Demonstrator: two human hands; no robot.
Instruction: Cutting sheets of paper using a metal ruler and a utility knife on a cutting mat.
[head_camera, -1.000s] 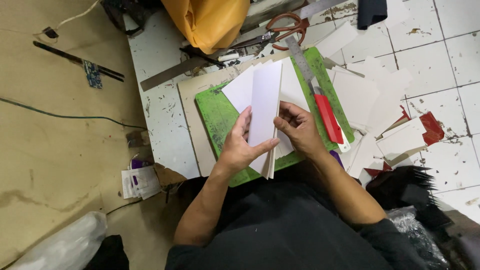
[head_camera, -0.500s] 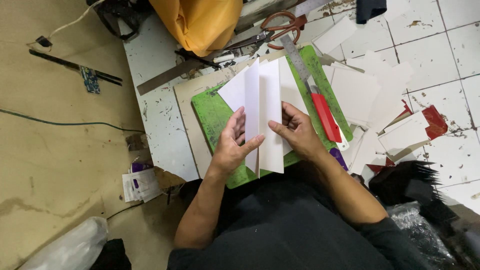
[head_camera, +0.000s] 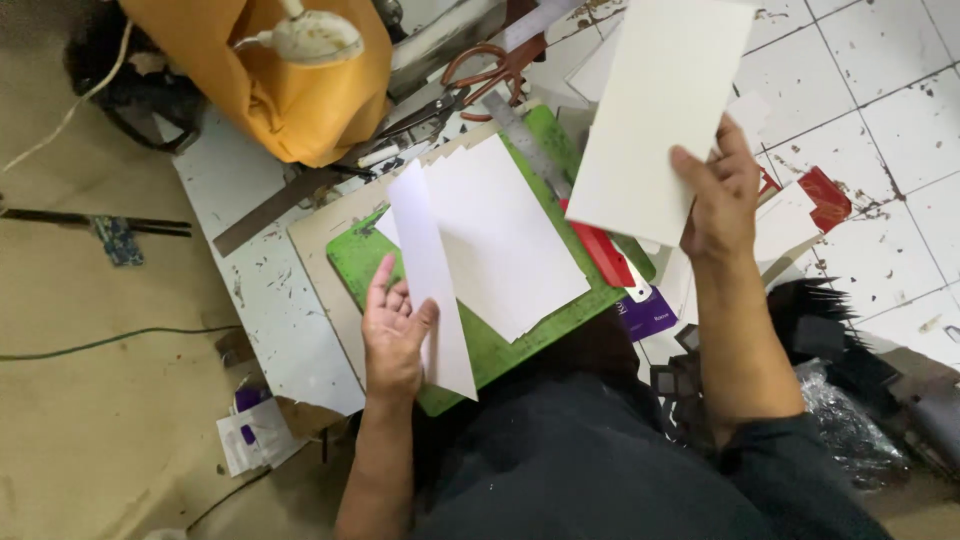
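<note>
My left hand (head_camera: 393, 328) grips a narrow stack of white card sheets (head_camera: 430, 275), held on edge above the green cutting mat (head_camera: 495, 350). My right hand (head_camera: 718, 195) holds one large white card sheet (head_camera: 658, 110) raised up and to the right, over the tiled floor. A loose pile of white sheets (head_camera: 505, 240) lies flat on the mat between my hands. A red-handled cutter (head_camera: 603, 255) lies along the mat's right edge, partly under the lifted sheet.
A metal ruler (head_camera: 525, 140) and orange-handled scissors (head_camera: 495, 70) lie beyond the mat. A yellow cloth bundle (head_camera: 270, 95) and a lamp head (head_camera: 315, 38) sit at the back. White offcuts and red scraps (head_camera: 825, 195) litter the tiles at right. Cables cross the floor at left.
Both hands held the stack together over the mat before. Now my right hand has pulled one sheet away, up and to the right, while my left hand keeps the rest.
</note>
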